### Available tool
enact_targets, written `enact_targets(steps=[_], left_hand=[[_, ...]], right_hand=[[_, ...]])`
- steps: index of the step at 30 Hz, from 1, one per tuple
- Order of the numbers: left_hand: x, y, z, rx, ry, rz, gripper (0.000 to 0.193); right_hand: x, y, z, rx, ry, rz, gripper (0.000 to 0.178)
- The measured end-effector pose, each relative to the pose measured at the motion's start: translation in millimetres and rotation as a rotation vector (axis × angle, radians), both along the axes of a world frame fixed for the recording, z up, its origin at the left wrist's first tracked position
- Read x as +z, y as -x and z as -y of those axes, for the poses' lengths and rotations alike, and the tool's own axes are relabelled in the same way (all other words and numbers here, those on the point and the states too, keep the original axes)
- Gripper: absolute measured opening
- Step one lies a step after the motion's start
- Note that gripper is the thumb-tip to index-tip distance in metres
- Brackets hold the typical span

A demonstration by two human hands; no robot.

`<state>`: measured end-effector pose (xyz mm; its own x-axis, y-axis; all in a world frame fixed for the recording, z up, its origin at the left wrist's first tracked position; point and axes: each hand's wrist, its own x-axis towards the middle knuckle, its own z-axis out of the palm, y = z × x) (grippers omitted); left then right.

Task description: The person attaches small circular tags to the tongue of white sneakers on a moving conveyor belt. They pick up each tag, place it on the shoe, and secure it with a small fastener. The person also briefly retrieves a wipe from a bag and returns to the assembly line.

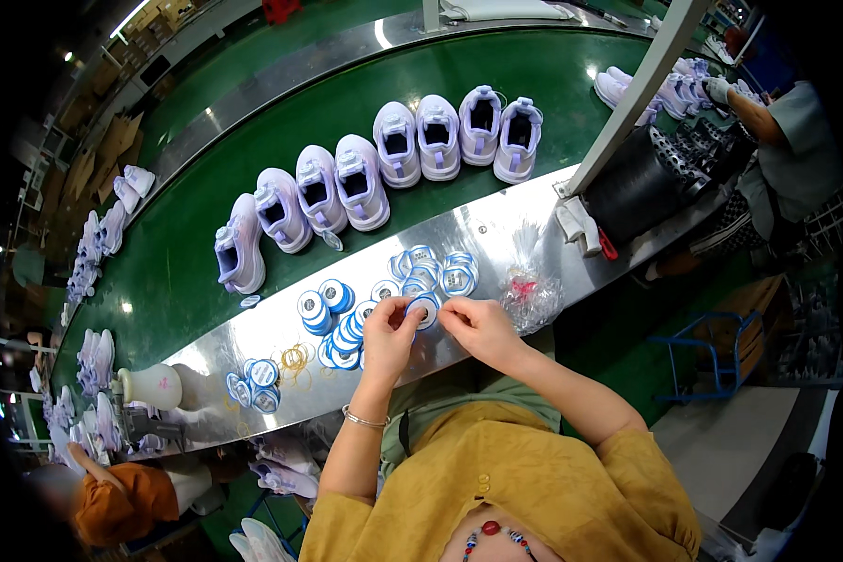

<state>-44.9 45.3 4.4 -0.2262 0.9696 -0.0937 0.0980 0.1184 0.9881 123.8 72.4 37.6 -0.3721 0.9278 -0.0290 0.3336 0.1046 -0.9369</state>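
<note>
My left hand (389, 335) is closed in a pinch on a round white tag with a blue rim (425, 311), held above the steel edge of the bench. Just to the right of that tag, my right hand (479, 330) has its thumb and fingertips pressed together. Whatever is between those fingers, if anything, is too small to make out. Piles of similar round tags (316, 310) lie around my left hand, and more tags (458, 273) sit just beyond my hands. A bundle of clear plastic strands with a red tie (526, 293) lies beside my right hand.
Beyond the tags, several pale lilac sneakers (356, 183) stand in a row on the green belt (197, 323). Yellow rubber bands (296, 362) lie at left. A metal post (628, 103) rises at right, near a black roll (628, 183). Co-workers sit at both sides.
</note>
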Motion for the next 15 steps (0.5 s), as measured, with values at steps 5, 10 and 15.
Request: enact_targets(steps=[5, 10, 15], left_hand=[[25, -4, 4, 0.017, -0.008, 0.135, 0.010], [20, -1, 2, 0.024, -0.141, -0.014, 0.011], [30, 1, 3, 0.049, -0.259, -0.249, 0.011]], right_hand=[[5, 8, -9, 0.002, -0.218, 0.068, 0.017], [11, 14, -12, 0.021, -0.340, 0.141, 0.016], [18, 15, -14, 0.062, -0.359, 0.220, 0.016]])
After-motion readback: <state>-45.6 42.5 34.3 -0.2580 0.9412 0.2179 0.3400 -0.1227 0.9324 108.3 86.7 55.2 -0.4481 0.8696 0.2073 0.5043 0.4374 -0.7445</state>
